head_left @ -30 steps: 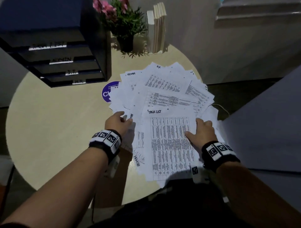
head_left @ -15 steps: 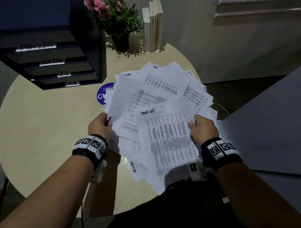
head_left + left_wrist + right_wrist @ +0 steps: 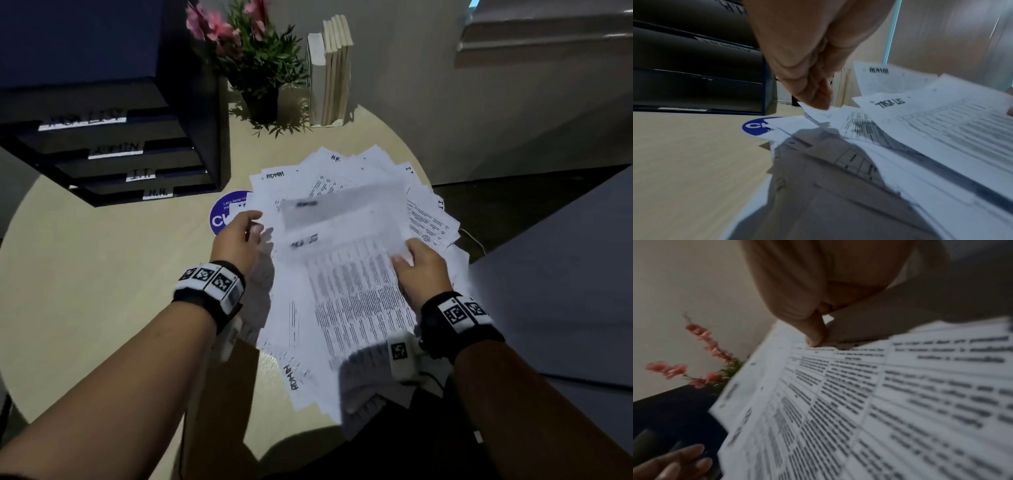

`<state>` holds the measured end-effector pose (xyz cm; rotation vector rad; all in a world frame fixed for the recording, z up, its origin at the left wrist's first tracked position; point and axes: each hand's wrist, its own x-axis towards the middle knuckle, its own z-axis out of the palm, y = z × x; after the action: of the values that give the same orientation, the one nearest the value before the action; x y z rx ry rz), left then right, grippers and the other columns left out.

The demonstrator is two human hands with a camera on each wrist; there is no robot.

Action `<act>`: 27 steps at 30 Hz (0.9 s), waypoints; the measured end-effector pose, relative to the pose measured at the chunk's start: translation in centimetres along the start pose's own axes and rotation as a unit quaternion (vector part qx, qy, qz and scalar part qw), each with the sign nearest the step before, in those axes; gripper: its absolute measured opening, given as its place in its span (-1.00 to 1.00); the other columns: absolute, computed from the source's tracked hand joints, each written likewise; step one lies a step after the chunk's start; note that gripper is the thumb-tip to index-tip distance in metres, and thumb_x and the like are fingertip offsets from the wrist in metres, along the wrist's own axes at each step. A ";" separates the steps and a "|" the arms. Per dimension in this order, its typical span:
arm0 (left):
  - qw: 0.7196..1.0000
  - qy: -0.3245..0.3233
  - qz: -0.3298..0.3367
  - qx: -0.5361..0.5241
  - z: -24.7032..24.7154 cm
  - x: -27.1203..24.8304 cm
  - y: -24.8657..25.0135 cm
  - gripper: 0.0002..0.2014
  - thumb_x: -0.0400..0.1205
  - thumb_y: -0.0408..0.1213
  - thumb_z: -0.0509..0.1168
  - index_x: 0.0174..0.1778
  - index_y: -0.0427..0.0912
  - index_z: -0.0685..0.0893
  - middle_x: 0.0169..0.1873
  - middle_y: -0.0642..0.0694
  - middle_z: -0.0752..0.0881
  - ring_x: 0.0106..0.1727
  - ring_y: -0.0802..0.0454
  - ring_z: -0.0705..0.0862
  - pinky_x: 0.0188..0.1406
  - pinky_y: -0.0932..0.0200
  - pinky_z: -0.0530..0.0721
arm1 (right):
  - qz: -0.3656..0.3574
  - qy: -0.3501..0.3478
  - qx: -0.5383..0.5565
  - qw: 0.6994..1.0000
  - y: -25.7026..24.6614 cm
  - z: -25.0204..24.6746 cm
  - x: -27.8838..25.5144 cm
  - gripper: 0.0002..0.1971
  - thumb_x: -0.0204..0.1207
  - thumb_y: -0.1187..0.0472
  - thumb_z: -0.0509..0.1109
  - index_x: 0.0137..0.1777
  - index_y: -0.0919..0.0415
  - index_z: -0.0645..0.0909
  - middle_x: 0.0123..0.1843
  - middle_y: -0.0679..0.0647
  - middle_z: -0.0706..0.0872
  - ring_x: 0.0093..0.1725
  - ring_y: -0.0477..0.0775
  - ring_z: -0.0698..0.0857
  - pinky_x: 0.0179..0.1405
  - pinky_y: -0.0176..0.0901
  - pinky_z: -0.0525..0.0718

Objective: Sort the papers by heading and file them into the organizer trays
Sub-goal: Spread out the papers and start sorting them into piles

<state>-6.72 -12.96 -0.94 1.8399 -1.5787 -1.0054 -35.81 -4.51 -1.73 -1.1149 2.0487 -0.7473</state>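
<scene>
A fanned pile of printed papers (image 3: 428,222) with handwritten headings ADMIN, H.R. and I.T. covers the round table (image 3: 102,257). My right hand (image 3: 407,253) pinches the right edge of a TASK LIST sheet (image 3: 352,291) and lifts it off the pile; a second blurred sheet (image 3: 342,209) overlaps its top. The thumb (image 3: 816,337) lies on top of the sheet. My left hand (image 3: 251,226) is at the pile's left edge with straight fingers, and its fingertips (image 3: 818,102) touch a sheet's corner. The black organizer (image 3: 113,150) stands at the back left with trays labelled TASK LIST, ADMIN, I.T. and H.R.
A potted plant with pink flowers (image 3: 253,61) and a row of upright books (image 3: 329,68) stand at the table's far edge. A blue round sticker (image 3: 221,217) lies half under the papers. A grey surface (image 3: 565,274) borders the table on the right.
My left hand has let go of the sheet it held up and straightened its fingers. That sheet now overlaps the TASK LIST sheet, which my right hand has lifted higher.
</scene>
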 end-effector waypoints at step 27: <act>0.988 -0.046 -0.143 0.041 3.7 0.8 -0.3 -0.60 0.66 -0.24 0.28 0.43 -0.21 0.51 0.24 -0.17 0.68 0.29 -0.15 0.61 0.31 0.10 0.52 | 0.056 -0.007 -0.077 0.995 -0.3 2.8 4.5 -0.60 0.70 0.20 0.28 0.48 0.33 0.49 0.48 0.26 0.51 0.43 0.29 0.54 0.43 -0.02 0.45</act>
<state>-9.46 -13.37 -3.49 2.1500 -1.4534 -1.1798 -35.27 -9.01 -4.46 -1.0762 2.1670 -0.5323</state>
